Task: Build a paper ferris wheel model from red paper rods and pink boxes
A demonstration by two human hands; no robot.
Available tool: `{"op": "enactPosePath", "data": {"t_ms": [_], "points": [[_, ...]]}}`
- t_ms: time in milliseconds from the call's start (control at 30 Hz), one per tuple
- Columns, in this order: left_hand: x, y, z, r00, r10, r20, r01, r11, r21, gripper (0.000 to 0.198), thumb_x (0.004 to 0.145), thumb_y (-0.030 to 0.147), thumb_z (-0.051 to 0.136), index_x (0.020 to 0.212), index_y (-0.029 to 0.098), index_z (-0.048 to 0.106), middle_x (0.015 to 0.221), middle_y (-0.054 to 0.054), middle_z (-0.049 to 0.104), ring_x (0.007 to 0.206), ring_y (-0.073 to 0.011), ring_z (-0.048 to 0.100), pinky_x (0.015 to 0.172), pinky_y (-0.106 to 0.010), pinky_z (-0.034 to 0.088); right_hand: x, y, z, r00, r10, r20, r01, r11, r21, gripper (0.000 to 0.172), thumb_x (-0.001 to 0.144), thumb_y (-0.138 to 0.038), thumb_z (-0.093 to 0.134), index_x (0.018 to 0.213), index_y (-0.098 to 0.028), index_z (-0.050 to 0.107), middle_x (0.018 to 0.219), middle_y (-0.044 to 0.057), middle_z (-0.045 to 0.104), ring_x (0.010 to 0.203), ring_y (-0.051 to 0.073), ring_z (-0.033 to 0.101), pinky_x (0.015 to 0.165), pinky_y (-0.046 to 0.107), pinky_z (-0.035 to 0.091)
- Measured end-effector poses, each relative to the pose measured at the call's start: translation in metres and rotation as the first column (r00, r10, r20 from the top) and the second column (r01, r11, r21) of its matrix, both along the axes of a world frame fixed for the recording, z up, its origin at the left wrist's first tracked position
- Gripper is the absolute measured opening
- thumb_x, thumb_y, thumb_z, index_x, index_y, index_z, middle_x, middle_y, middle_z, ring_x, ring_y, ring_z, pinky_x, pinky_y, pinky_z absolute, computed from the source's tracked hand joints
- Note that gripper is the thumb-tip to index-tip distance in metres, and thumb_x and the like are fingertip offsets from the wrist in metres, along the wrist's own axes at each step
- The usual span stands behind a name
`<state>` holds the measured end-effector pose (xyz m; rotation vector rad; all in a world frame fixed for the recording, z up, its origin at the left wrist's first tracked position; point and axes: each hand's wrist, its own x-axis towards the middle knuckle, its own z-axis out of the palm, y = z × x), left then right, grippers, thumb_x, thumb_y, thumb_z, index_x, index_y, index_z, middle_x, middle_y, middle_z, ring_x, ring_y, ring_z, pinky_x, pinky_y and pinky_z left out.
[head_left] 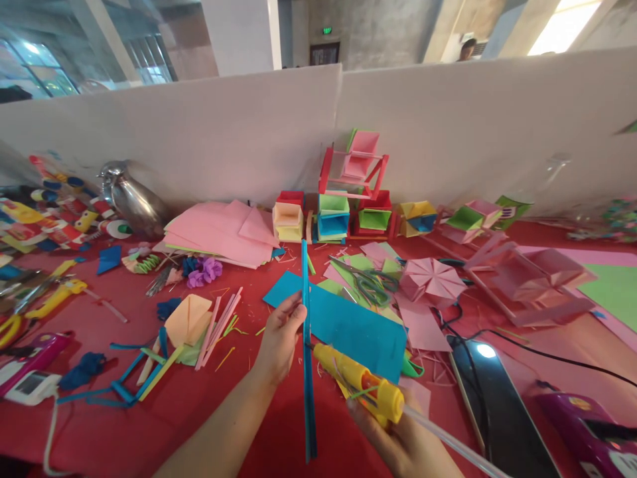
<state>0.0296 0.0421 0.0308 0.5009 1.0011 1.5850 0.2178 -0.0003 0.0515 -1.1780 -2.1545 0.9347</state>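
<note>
My left hand (283,335) pinches a long folded blue paper strip (307,398) and holds it upright over the table. In my right hand (398,431) is a yellow hot glue gun (358,375), with a clear glue stick (448,441) sticking out of its back. The gun's nozzle touches or nearly touches the strip just below my left fingers; I cannot tell which. Behind the strip lies a flat sheet of blue paper (358,325). Green-handled scissors (373,285) rest beyond that sheet among paper scraps.
Folded paper boxes (332,216) line the white partition (199,133). Pink sheets (213,229) and a steel jug (132,196) stand left of them. Another yellow glue gun (57,299) lies at left. A dark phone-like slab (497,405) and black cable (547,348) are at right.
</note>
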Motion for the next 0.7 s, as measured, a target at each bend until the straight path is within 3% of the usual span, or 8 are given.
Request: {"op": "enactPosePath", "data": {"t_ms": [100,267,467,567,700], "points": [[-0.002,0.001,-0.004,0.999,0.016,-0.032,-0.016,1.0,0.001,0.039,0.07,0.034,0.071,0.106,0.023,0.064,0.104,-0.004,0.066,0.097,-0.0175,0.058,0.083,-0.027,0.043,0.001,-0.002,-0.005,0.999,-0.045,0.015,0.044,0.998,0.053,0.033,0.084,-0.045,0.043,0.084,-0.018,0.061,0.079,0.008,0.066,0.07,0.02,0.063,0.061,0.026,0.052],[-0.004,0.002,-0.002,0.998,0.024,-0.059,-0.025,1.0,-0.008,0.038,0.07,0.034,0.07,0.107,0.024,0.064,0.098,-0.002,0.067,0.092,-0.0153,0.059,0.081,-0.025,0.043,0.003,-0.004,-0.005,0.998,0.028,0.055,-0.03,0.999,0.044,0.032,0.086,-0.043,0.04,0.076,-0.02,0.06,0.077,0.007,0.067,0.065,0.018,0.063,0.057,0.025,0.051],[-0.004,0.002,0.0,0.999,0.01,-0.051,-0.01,1.0,0.003,0.033,0.072,0.034,0.069,0.104,0.023,0.065,0.083,0.001,0.066,0.076,-0.0106,0.058,0.07,-0.021,0.044,0.011,-0.01,-0.013,0.995,0.006,0.103,-0.007,1.0,0.013,0.034,0.086,-0.043,0.042,0.1,-0.018,0.062,0.086,0.009,0.069,0.074,0.022,0.066,0.066,0.03,0.054],[-0.003,0.001,-0.003,0.999,0.01,-0.046,-0.01,1.0,-0.001,0.034,0.071,0.034,0.069,0.104,0.024,0.065,0.088,0.0,0.067,0.077,-0.0115,0.059,0.07,-0.022,0.044,0.011,-0.011,-0.015,0.992,0.012,0.123,-0.015,1.0,0.025,0.035,0.087,-0.044,0.041,0.099,-0.019,0.062,0.083,0.009,0.069,0.081,0.025,0.065,0.073,0.034,0.053],[-0.001,0.001,-0.004,0.999,0.022,-0.04,-0.024,0.999,-0.035,0.036,0.072,0.035,0.068,0.106,0.025,0.064,0.096,-0.001,0.067,0.084,-0.0141,0.06,0.073,-0.024,0.044,0.005,-0.009,-0.008,0.998,0.009,0.056,-0.009,1.0,-0.003,0.034,0.086,-0.043,0.039,0.093,-0.018,0.061,0.085,0.009,0.068,0.076,0.023,0.065,0.066,0.029,0.054]]}}
